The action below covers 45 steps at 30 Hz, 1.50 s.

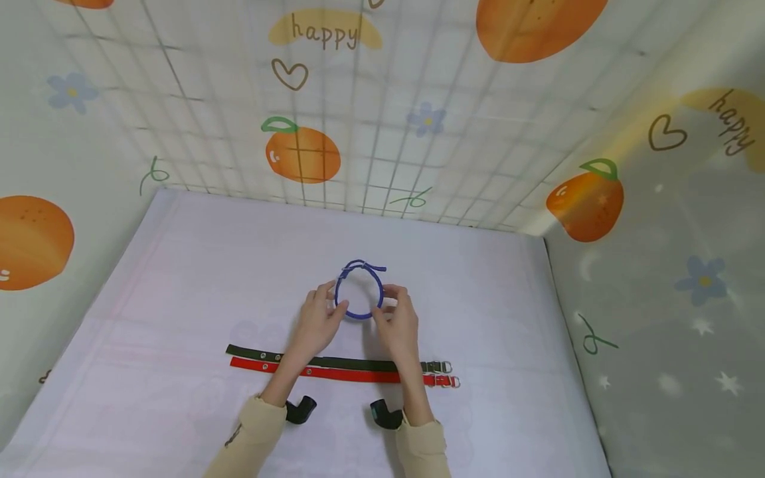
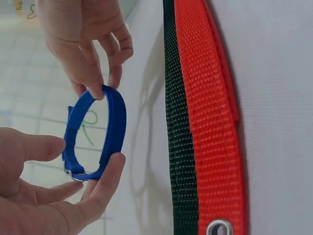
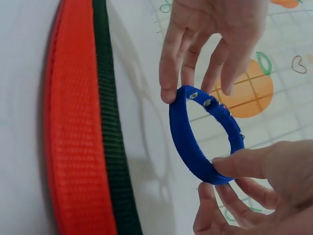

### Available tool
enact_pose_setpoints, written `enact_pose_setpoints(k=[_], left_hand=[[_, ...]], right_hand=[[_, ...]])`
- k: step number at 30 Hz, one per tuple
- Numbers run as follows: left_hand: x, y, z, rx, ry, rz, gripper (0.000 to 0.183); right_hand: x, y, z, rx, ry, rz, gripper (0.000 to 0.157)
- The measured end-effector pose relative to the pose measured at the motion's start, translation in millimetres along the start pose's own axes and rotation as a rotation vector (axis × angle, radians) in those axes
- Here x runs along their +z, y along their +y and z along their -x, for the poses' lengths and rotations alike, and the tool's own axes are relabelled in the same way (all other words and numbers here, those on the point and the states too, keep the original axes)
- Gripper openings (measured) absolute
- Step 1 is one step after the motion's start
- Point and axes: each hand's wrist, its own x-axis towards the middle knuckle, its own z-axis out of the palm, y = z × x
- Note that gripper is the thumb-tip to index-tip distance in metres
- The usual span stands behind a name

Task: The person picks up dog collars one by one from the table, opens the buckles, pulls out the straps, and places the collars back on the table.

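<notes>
Both hands pinch the same thing between thumb and fingertips, the left hand on one side and the right hand on the other, fingers parted only by the width of a blue strap. The strap is closed into a roundish loop, with metal fittings and eyelets along the band and its loose end jutting from the far side. It is held up off the table, above the far side of the two flat straps. Thumbs lie at the near side, the other fingers bent round the outside; both forearms reach forward in beige sleeves. Beneath them a dark green strap and a red strap lie side by side on the white table. Behind, a pale curtain carries printed oranges, hearts and flowers.
</notes>
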Motion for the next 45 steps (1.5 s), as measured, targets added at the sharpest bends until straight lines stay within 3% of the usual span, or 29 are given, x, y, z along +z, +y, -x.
enact_pose_setpoints(k=[9,18,22,28,34,45], left_hand=[[-3.7,1.9,5.0,0.024,-0.014,-0.017,0.062],[-4.1,-6.1,11.7,0.032,-0.016,-0.04,0.039],[-4.1,-8.6,16.5,0.076,-0.011,-0.04,0.032],[-1.8,-9.3,21.5,0.145,-0.019,0.062,0.036],[-0.9,-9.0,24.0,0.221,-0.014,0.141,0.027],[-2.0,-10.1,32.5,0.253,-0.088,0.19,0.021]], right_hand=[[-12.0,-6,9,0.002,-0.019,-0.04,0.046],[-19.9,-6,22,-0.025,-0.086,-0.003,0.039],[-23.7,-6,26,-0.044,-0.121,0.014,0.032],[-31.4,-7,30,-0.067,-0.178,0.011,0.032],[-38.5,-7,33,-0.077,-0.217,0.027,0.031],[-43.5,-6,37,-0.09,-0.23,0.051,0.025]])
